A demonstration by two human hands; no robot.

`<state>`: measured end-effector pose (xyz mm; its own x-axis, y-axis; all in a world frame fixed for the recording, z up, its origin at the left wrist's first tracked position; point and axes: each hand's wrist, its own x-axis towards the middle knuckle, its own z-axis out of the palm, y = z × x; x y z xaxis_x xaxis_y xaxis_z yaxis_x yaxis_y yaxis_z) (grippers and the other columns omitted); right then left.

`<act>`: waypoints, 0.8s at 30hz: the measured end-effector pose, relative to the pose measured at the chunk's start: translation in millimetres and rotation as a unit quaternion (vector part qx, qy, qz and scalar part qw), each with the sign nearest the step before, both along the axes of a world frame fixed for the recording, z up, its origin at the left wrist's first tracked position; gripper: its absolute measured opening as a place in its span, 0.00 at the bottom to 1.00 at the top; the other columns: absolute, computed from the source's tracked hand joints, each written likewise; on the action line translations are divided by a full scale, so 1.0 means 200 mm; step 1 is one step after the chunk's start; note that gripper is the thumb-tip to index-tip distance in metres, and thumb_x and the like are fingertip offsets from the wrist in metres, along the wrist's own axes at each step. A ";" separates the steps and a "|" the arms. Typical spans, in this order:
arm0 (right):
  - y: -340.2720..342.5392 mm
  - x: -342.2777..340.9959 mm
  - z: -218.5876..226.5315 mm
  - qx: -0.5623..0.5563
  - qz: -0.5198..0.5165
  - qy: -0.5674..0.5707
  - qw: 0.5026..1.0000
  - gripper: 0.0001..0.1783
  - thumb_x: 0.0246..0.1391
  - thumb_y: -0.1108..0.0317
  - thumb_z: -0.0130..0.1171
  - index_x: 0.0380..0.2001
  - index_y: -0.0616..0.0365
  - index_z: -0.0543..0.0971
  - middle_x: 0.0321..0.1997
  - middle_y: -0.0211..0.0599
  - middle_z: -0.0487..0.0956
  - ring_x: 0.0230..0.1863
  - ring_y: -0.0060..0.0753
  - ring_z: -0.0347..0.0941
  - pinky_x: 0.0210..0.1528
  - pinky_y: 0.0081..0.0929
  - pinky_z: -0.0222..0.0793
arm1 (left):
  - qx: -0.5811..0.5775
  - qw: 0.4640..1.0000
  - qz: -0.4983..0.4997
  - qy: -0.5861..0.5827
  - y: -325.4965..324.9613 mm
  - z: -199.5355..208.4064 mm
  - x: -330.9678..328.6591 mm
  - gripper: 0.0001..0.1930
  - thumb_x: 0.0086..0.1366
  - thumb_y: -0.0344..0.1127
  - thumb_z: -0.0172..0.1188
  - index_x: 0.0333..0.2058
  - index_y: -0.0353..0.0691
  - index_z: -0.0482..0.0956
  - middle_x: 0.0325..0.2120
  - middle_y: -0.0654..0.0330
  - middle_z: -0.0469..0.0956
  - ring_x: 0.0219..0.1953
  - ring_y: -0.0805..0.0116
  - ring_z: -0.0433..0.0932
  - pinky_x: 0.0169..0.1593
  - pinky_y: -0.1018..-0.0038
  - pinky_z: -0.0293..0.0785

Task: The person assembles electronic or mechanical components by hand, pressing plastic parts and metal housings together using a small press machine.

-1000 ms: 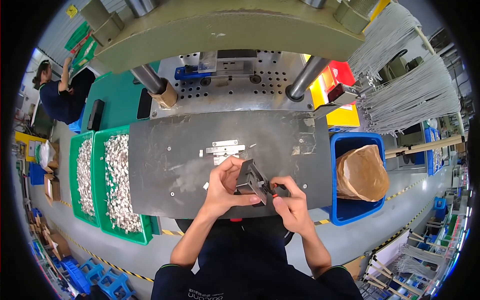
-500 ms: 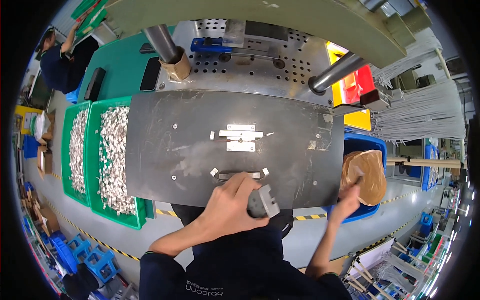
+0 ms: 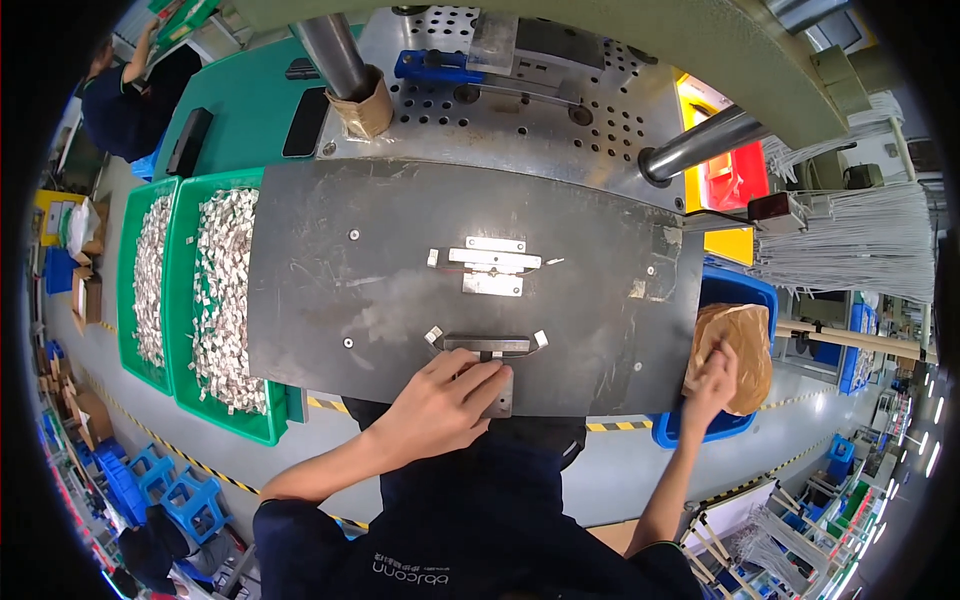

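My left hand (image 3: pixel 445 400) is closed on a grey metal block (image 3: pixel 504 395) at the near edge of a dark plate (image 3: pixel 330 290). Just beyond its fingertips lies a dark bar (image 3: pixel 487 343), with a small white connector (image 3: pixel 541 338) on a thin wire at its right end and another at its left. A silver metal fixture (image 3: pixel 492 284) is fixed farther back, with a strip and a white connector (image 3: pixel 433 257) beside it. To the right, my right hand (image 3: pixel 710 388) is over a brown paper bag (image 3: pixel 748 345), its fingers bent and apart, nothing visible in them.
Two green trays (image 3: pixel 275 420) of small whitish metal pieces stand left of the plate. The paper bag sits in a blue bin (image 3: pixel 690 428). Thick steel posts (image 3: pixel 712 143) rise behind the plate. Bundled pale wires (image 3: pixel 850 235) hang at right; a co-worker (image 3: pixel 125 110) stands far left.
My left hand has brought the metal block from a tilt in the air down to the plate's near edge. My right hand has shifted slightly up over the paper bag, its fingers spreading.
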<state>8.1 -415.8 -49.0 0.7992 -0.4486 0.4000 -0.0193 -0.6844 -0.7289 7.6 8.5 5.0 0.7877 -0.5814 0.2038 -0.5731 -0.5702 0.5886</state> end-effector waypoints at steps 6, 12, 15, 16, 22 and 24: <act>0.58 0.19 0.19 -0.185 0.162 0.036 0.969 0.16 0.50 0.74 0.73 0.42 0.56 0.79 0.54 0.39 0.82 0.58 0.47 0.76 0.64 0.44 0.62 | 0.003 1.000 -0.006 -0.011 -0.05 0.00 0.01 0.30 0.50 0.32 0.72 0.55 0.33 0.80 0.52 0.55 0.78 0.53 0.55 0.76 0.56 0.61 0.79; 0.91 0.07 0.32 -0.106 0.551 0.107 0.821 0.28 0.44 0.65 0.80 0.51 0.51 0.83 0.60 0.40 0.77 0.61 0.44 0.73 0.58 0.44 0.65 | -0.008 0.999 0.038 0.024 0.03 -0.01 -0.05 0.34 0.49 0.31 0.76 0.57 0.37 0.79 0.58 0.55 0.77 0.56 0.51 0.77 0.58 0.59 0.79; 0.94 0.03 0.22 -0.105 0.572 0.094 0.808 0.29 0.46 0.64 0.79 0.53 0.51 0.83 0.65 0.38 0.74 0.63 0.45 0.72 0.58 0.45 0.65 | -0.079 0.995 0.048 0.039 0.04 -0.07 -0.06 0.34 0.47 0.29 0.78 0.56 0.38 0.80 0.57 0.55 0.78 0.56 0.50 0.78 0.58 0.58 0.79; 0.95 0.04 0.20 -0.101 0.572 0.079 0.810 0.29 0.46 0.64 0.79 0.54 0.51 0.83 0.66 0.38 0.73 0.64 0.45 0.71 0.58 0.45 0.65 | -0.118 0.991 0.048 0.045 0.05 -0.08 -0.06 0.34 0.47 0.28 0.78 0.56 0.38 0.80 0.56 0.54 0.79 0.56 0.50 0.78 0.58 0.57 0.79; 0.90 0.07 0.24 -0.107 0.599 0.104 0.787 0.28 0.43 0.66 0.79 0.52 0.50 0.85 0.65 0.37 0.75 0.63 0.47 0.71 0.58 0.46 0.67 | -0.144 0.989 0.005 0.041 0.06 -0.09 -0.06 0.30 0.48 0.28 0.77 0.53 0.36 0.79 0.54 0.53 0.80 0.55 0.50 0.79 0.60 0.57 0.79; 0.89 0.09 0.24 -0.101 0.601 0.077 0.789 0.28 0.43 0.66 0.79 0.51 0.50 0.86 0.65 0.37 0.76 0.63 0.47 0.71 0.57 0.46 0.67 | -0.131 0.991 -0.002 0.022 0.06 -0.06 -0.03 0.30 0.48 0.29 0.77 0.53 0.35 0.79 0.55 0.52 0.79 0.55 0.50 0.79 0.60 0.57 0.79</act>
